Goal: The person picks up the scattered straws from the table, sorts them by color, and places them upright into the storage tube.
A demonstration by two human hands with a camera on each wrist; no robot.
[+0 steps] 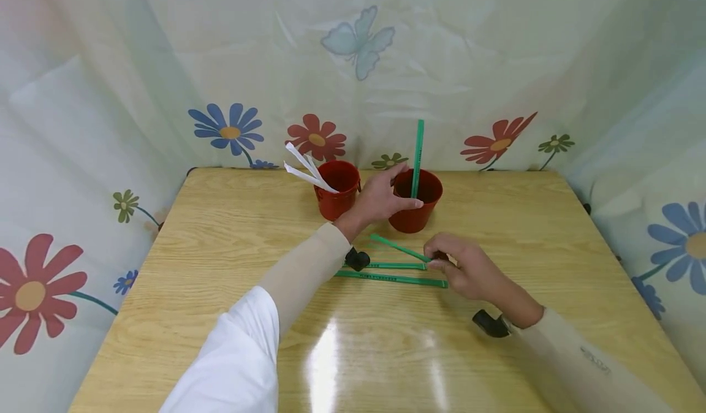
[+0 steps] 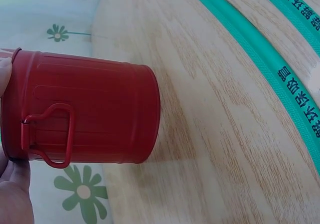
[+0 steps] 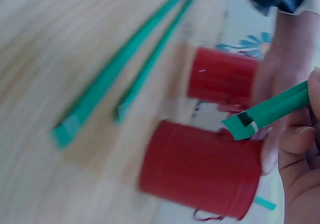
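Observation:
My left hand (image 1: pixel 380 197) grips the rim of the right red bucket (image 1: pixel 412 220), thumb on the near side. In the left wrist view this bucket (image 2: pixel 95 109) shows a wire handle and stands on the table. One green paper-wrapped straw (image 1: pixel 418 152) rises upright out of it. Nearer me, my right hand (image 1: pixel 466 269) pinches another green-wrapped straw (image 1: pixel 398 246) by one end; in the right wrist view the wrapper's end (image 3: pixel 265 113) sticks out past the thumb. Two more green straws (image 1: pixel 405 279) with dark printed characters lie on the table in front of the bucket.
A second red bucket (image 1: pixel 335 206) stands just left of the first, with several white-wrapped straws (image 1: pixel 309 173) leaning out of it. The wooden table (image 1: pixel 231 247) ends at a flower-printed curtain (image 1: pixel 441 64) at the back and sides.

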